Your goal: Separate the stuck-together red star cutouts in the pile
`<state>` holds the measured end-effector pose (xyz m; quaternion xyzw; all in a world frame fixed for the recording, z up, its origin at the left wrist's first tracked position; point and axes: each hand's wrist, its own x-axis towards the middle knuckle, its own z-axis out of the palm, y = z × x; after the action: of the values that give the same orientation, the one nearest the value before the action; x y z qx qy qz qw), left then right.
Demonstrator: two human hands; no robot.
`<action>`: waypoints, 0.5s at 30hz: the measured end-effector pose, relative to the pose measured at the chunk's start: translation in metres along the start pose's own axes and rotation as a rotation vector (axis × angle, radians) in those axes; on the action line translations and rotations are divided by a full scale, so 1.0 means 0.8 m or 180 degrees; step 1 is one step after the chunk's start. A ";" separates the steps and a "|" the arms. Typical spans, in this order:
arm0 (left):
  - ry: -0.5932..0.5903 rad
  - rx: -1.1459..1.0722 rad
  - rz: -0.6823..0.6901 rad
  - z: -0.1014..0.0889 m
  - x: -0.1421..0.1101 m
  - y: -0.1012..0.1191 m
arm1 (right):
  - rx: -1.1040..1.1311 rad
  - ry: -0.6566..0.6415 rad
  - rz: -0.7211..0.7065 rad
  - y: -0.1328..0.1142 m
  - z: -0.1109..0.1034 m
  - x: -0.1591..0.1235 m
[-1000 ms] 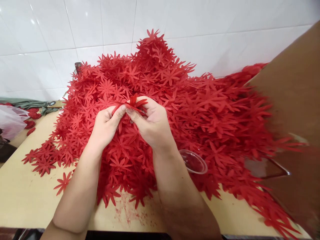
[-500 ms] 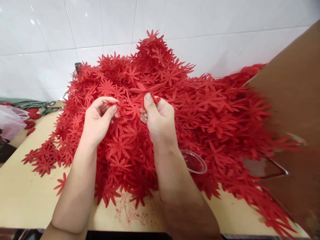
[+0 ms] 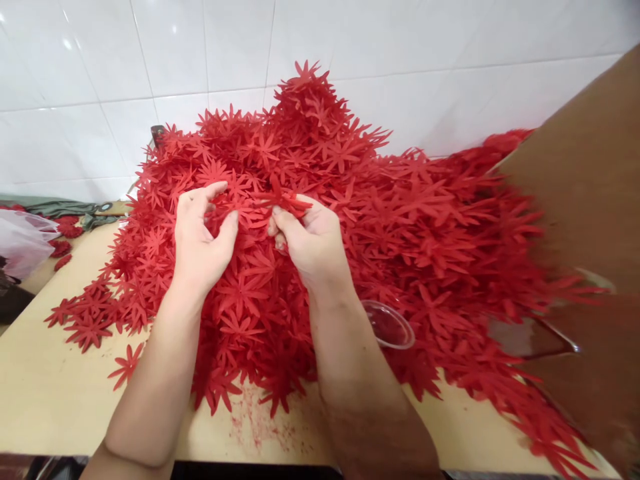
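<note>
Over a large heap of red flower-shaped cutouts I hold both hands. My right hand pinches one red petal cutout between thumb and fingers, its petals spreading out to the left and above. My left hand is just left of it, thumb and forefinger apart, with nothing visible between them. The left hand's lower fingers are partly hidden. A clear round plastic lid or dish lies among the cutouts beside my right forearm.
White wall tiles rise behind the heap. A brown board leans at the right. On the left are a white plastic bag and green cloth. Red specks mark the pale tabletop near its front edge.
My left hand has let go of the red piece it was pinching, and its fingers have spread. My right hand has shifted slightly left and down, turning its cutout.
</note>
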<state>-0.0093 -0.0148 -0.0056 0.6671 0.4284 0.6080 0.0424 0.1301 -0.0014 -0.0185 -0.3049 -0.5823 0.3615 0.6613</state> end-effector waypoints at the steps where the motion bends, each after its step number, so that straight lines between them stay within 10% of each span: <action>1: -0.0024 0.0031 0.0104 0.001 -0.001 0.003 | -0.0067 -0.0122 0.0008 -0.002 0.000 -0.001; 7: -0.0561 -0.0475 -0.0031 0.006 -0.005 0.016 | -0.0543 -0.0896 -0.0036 -0.013 0.004 -0.009; 15: -0.0248 -0.0548 -0.0529 -0.001 -0.001 0.014 | -0.0460 -0.0924 -0.0200 -0.016 0.000 -0.012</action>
<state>-0.0039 -0.0223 0.0004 0.6463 0.4264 0.6105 0.1664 0.1309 -0.0163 -0.0129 -0.2779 -0.7055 0.3380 0.5575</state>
